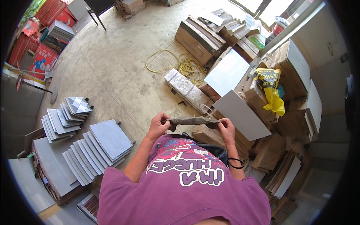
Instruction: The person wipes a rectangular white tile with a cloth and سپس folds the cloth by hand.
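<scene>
I hold a grey-brown crumpled cloth [193,121] stretched flat between both hands at chest height. My left hand [159,125] pinches its left end. My right hand [226,128] pinches its right end, and a black band circles that wrist. Below the hands is my purple printed shirt [180,183], and a dark bag shows under the cloth. Cardboard boxes [210,135] sit just beyond my hands.
Fanned stacks of grey tiles [99,150] lie to my left on the concrete floor [116,63]. A coiled yellow cable [187,65] and a stone slab [185,88] lie ahead. Boxes, leaning white tiles [242,114] and a yellow bag [272,92] crowd the right.
</scene>
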Available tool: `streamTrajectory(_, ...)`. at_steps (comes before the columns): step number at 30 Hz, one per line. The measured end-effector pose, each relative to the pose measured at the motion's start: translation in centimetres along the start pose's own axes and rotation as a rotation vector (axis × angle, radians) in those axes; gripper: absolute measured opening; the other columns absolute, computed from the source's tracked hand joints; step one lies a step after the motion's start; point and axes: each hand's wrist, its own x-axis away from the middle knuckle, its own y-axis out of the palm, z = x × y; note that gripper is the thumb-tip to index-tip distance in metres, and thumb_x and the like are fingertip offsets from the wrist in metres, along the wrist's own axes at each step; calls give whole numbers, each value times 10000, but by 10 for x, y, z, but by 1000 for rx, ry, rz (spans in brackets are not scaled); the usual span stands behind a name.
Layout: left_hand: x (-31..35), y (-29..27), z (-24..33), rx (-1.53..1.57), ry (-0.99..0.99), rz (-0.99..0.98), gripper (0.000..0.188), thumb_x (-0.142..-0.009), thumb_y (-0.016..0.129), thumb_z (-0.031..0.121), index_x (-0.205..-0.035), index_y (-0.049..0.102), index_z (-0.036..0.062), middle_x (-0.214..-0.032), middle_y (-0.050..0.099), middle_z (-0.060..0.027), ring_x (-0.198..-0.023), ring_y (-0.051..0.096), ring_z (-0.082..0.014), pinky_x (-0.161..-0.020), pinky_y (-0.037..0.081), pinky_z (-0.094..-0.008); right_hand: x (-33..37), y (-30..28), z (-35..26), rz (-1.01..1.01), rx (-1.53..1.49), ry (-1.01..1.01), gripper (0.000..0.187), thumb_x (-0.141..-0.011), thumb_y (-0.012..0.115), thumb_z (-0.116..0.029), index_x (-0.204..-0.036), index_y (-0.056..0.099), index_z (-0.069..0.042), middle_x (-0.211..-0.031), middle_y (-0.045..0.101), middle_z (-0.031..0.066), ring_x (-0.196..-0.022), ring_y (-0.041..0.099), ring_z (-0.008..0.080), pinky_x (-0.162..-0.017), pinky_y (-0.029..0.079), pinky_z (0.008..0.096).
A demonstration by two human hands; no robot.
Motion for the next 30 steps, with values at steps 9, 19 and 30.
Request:
streamTrajectory(9,-20,-67,-20,15,-90,-108,166,-803,520,-41,-961,555,-4,-837,601,-64,-683,592,-123,-559,493,-245,-3,60,-31,2,203,-78,117,-793,631,-108,-875,606,-28,-736,629,45,-655,587,97,-611,483,260)
streamTrajectory(19,-35,-61,-8,-377,144,-324,303,-723,684,14,-1015,605,34,-866,598,-33,-759,545,-101,-688,452,-232,31,67,-12,245,105,-53,81,-800,625,-65,-871,600,-35,-749,620,21,-675,581,82,-629,483,247)
streamTrajectory(30,-9,-49,-3,-477,246,-116,119,-718,661,41,-833,635,29,-758,568,-74,-670,530,-163,-616,427,-270,25,49,-16,174,10,-131,55,-817,607,-26,-870,596,-26,-728,608,6,-663,581,68,-610,480,227)
